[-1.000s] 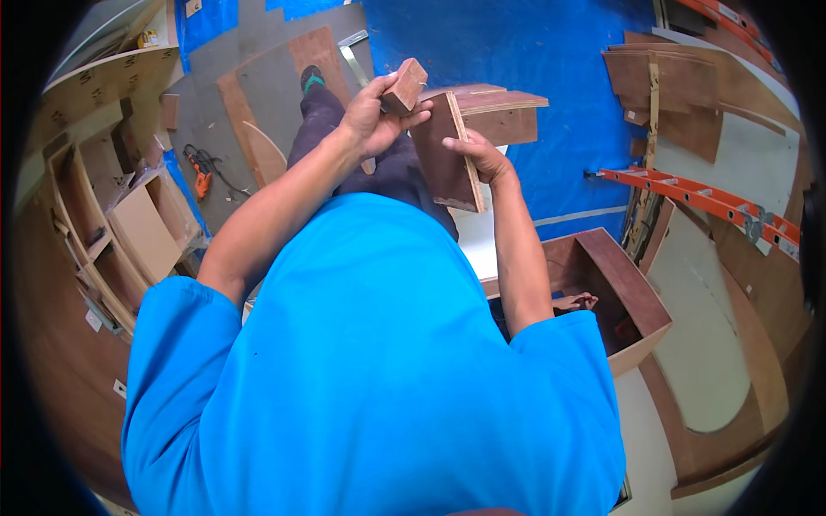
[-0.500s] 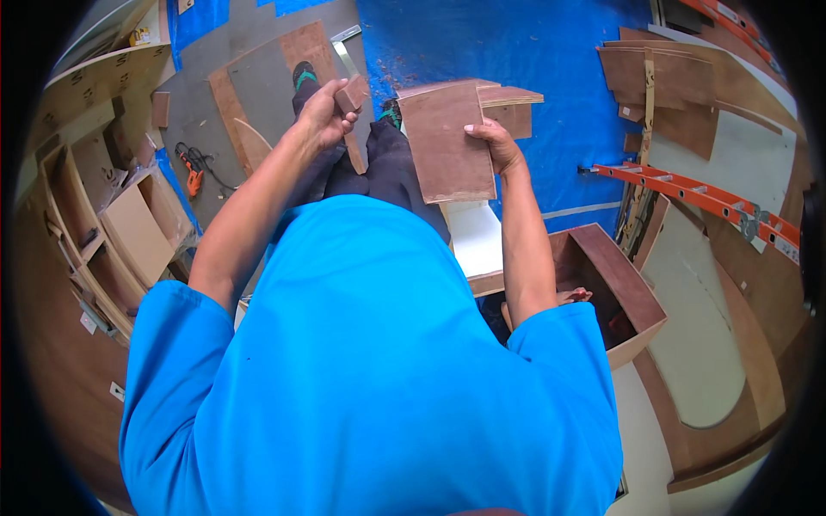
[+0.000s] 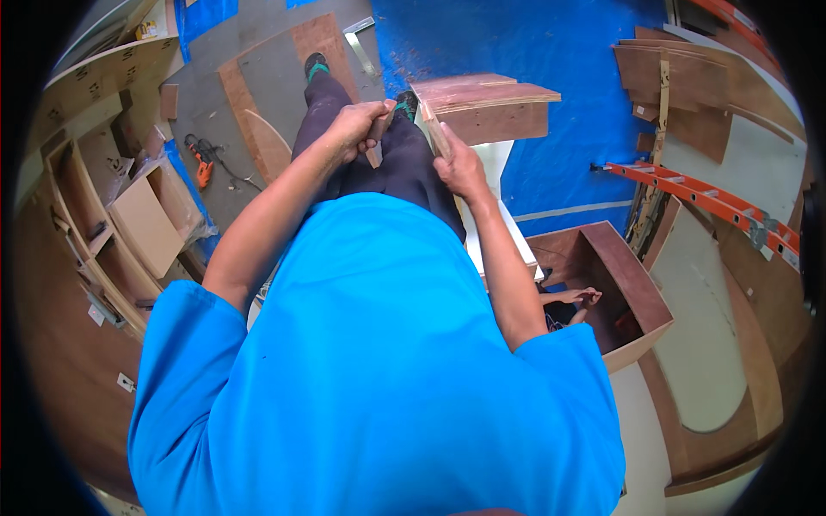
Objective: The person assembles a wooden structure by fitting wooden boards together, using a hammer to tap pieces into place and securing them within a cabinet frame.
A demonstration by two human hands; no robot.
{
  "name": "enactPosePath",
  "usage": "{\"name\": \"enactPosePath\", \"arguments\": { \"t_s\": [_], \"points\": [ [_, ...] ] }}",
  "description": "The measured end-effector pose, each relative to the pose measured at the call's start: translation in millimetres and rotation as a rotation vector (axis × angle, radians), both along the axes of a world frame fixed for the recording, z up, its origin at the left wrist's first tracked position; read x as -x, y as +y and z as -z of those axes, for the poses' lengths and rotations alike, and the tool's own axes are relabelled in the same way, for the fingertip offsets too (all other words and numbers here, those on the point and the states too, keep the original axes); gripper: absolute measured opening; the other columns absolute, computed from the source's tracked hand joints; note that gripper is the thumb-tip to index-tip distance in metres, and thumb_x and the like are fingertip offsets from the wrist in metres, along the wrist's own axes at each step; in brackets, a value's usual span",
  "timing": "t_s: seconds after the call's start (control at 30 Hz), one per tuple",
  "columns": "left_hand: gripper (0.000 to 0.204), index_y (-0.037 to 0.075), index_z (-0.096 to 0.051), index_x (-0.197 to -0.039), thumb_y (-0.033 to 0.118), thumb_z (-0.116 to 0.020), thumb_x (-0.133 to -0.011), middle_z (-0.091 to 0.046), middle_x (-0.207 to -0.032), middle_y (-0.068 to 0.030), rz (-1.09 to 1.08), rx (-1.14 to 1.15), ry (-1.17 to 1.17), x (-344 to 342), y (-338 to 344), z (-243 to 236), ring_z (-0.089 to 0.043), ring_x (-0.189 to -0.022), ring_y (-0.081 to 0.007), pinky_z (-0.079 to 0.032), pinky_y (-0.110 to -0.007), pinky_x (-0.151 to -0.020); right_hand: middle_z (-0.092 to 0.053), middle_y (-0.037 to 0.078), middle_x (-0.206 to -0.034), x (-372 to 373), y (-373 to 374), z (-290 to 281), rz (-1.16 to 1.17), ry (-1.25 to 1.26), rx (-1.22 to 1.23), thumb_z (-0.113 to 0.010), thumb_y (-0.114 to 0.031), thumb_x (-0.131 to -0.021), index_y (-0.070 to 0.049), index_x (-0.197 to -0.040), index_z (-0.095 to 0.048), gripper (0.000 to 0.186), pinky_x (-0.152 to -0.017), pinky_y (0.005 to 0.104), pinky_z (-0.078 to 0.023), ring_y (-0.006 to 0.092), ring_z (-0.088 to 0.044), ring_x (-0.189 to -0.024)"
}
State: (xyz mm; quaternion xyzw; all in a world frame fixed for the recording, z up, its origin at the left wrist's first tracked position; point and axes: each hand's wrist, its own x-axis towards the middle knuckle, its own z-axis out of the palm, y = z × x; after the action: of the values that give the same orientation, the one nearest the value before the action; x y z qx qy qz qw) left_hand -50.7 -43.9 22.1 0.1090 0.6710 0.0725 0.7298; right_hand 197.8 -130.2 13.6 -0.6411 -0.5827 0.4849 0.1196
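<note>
My left hand (image 3: 360, 129) is closed round a small reddish-brown block (image 3: 379, 128), held in front of my left thigh. My right hand (image 3: 465, 167) grips a thin plywood panel (image 3: 433, 123), now seen almost edge-on, with its narrow edge toward me. A small gap separates the block from the panel. Right behind the panel, a stack of plywood pieces (image 3: 499, 96) rests above a white surface (image 3: 493, 161). My fingers partly cover the block, and the panel's broad face is mostly out of sight.
At right stands an open brown wooden box (image 3: 638, 279), with another person's hands (image 3: 581, 296) beside it. Beyond are an orange ladder (image 3: 701, 191) and leaning boards (image 3: 680, 86). An orange corded power tool (image 3: 203, 163) and metal square (image 3: 360, 45) lie on the floor, left of a blue sheet (image 3: 551, 172).
My right hand has turned the panel from face-up to edge-on and drawn it inward. My left hand with the block has moved slightly right and lower. The other person's hands show more.
</note>
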Motion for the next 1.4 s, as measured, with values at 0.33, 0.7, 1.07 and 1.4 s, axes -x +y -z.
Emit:
{"name": "enactPosePath", "arguments": {
  "t_s": [0.33, 0.7, 1.07, 1.4],
  "points": [
    [0.03, 0.014, -0.058, -0.073, 0.03, -0.056, -0.098, -0.049, -0.053, 0.0008, 0.063, -0.048, -0.075, -1.0, -7.0, -4.9, -0.043, -0.041, -0.009, -0.026, -0.027, -0.038, -0.052, 0.025, -0.15, 26.2, -30.0, 20.8, -0.042, -0.15, 0.003, -0.068, -0.013, -0.083, 0.001, -0.15, -0.044, 0.073, -0.109, 0.0464, -0.047, 0.0403, -0.052, -0.137],
    [0.051, 0.001, -0.063, -0.141, 0.026, -0.061, -0.097, -0.065, -0.075, -0.001, 0.31, -0.154, -0.132, -29.1, 12.0, -29.1, -0.053, -0.053, -0.0073, -0.038, -0.024, -0.046, -0.054, 0.023, -0.149, 26.6, -21.4, 27.8, 0.06, -0.172, -0.039, -0.071, -0.009, -0.079, -0.007, -0.151, -0.048, 0.076, -0.111, 0.0464, -0.046, 0.0405, -0.054, -0.136],
    [0.03, 0.002, -0.068, -0.101, 0.03, -0.059, -0.099, -0.058, -0.068, -0.0002, 0.71, -0.556, 0.083, -61.2, 19.3, 97.0, -0.052, -0.057, -0.012, -0.042, -0.032, -0.051, -0.051, 0.018, -0.154, 20.3, -16.9, 30.0, -0.003, -0.224, -0.002, -0.07, -0.006, -0.076, -0.011, -0.153, -0.046, 0.08, -0.11, 0.047, -0.049, 0.042, -0.054, -0.135],
    [0.05, 0.001, -0.071, -0.116, 0.046, -0.056, -0.101, -0.066, -0.072, -0.012, 0.617, -0.304, 0.067, -58.5, 27.3, -18.3, -0.065, -0.07, -0.0166, -0.052, -0.036, -0.07, -0.05, 0.018, -0.155, 19.6, -21.2, 34.8, 0.025, -0.231, 0.002, -0.069, -0.006, -0.077, -0.012, -0.154, -0.045, 0.081, -0.111, 0.0471, -0.048, 0.0438, -0.052, -0.137]
  ]
}}
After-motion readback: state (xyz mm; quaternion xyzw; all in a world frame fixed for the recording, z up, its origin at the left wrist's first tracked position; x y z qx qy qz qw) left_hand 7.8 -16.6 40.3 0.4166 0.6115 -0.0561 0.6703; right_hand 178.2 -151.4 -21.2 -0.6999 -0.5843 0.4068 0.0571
